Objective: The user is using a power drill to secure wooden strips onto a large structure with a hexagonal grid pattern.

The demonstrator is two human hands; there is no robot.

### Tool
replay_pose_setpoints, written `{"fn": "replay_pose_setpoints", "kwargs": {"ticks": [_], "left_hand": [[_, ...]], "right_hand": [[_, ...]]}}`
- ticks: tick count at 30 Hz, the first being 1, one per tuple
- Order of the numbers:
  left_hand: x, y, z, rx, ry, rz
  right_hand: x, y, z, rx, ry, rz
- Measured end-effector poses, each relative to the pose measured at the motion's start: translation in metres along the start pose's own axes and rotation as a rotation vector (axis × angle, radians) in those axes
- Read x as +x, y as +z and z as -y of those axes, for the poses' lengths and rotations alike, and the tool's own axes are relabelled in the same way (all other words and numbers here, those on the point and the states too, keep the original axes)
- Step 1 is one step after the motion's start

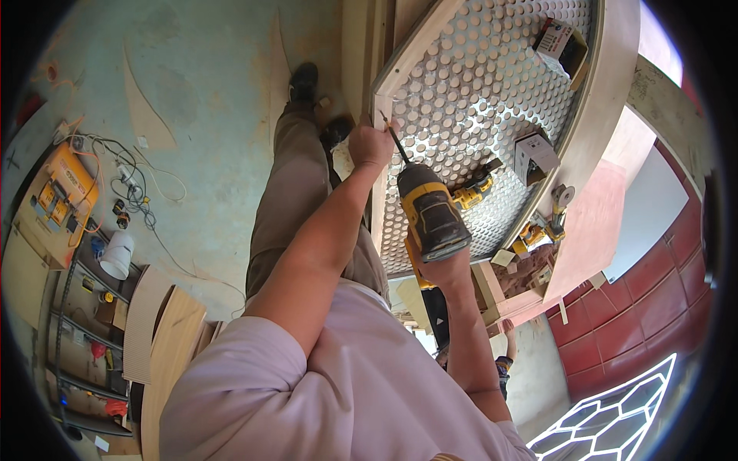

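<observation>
My right hand point(444, 270) grips a yellow and black cordless drill point(430, 217), its long bit angled up toward the pale wooden edge point(382, 104) of a frame. At the bit's tip, my left hand point(370, 144) is closed, pinching something small against that edge; I cannot tell what. The frame holds a white panel full of round holes point(469, 100). My legs and dark shoes point(304, 81) stand on the concrete floor beside it.
Small boxes point(534, 157), a second yellow tool point(470, 196) and clamps lie on the perforated panel. On the floor at left sit a yellow case point(65, 196), a cable tangle point(127, 184), a white bucket point(117, 255) and curved plywood pieces point(165, 338). Red wall panels point(646, 307) stand at right.
</observation>
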State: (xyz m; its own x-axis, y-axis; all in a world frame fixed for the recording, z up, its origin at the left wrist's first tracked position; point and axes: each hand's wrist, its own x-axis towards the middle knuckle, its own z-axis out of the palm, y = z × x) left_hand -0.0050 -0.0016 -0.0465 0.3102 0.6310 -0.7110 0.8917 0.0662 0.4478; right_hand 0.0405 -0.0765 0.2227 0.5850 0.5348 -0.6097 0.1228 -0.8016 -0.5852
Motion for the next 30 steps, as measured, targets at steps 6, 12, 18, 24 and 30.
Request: {"fn": "replay_pose_setpoints", "kwargs": {"ticks": [6,12,18,24,30], "left_hand": [[-0.01,-0.008,-0.014,-0.09,0.041,-0.06],[-0.006,-0.005,-0.008,-0.05,0.017,-0.063],[-0.007,-0.008,-0.009,-0.162,0.026,-0.058],[-0.006,-0.007,-0.012,-0.123,0.052,-0.105],[-0.007,-0.007,-0.013,-0.131,0.046,-0.107]], "right_hand": [[0.001,-0.003,0.012,-0.013,0.136,0.061],[0.007,-0.009,0.002,-0.058,0.066,0.052],[0.009,-0.007,0.011,0.055,0.146,0.066],[0.013,-0.008,-0.002,0.022,0.042,0.04],[0.016,-0.012,0.004,0.068,0.082,0.032]]}}
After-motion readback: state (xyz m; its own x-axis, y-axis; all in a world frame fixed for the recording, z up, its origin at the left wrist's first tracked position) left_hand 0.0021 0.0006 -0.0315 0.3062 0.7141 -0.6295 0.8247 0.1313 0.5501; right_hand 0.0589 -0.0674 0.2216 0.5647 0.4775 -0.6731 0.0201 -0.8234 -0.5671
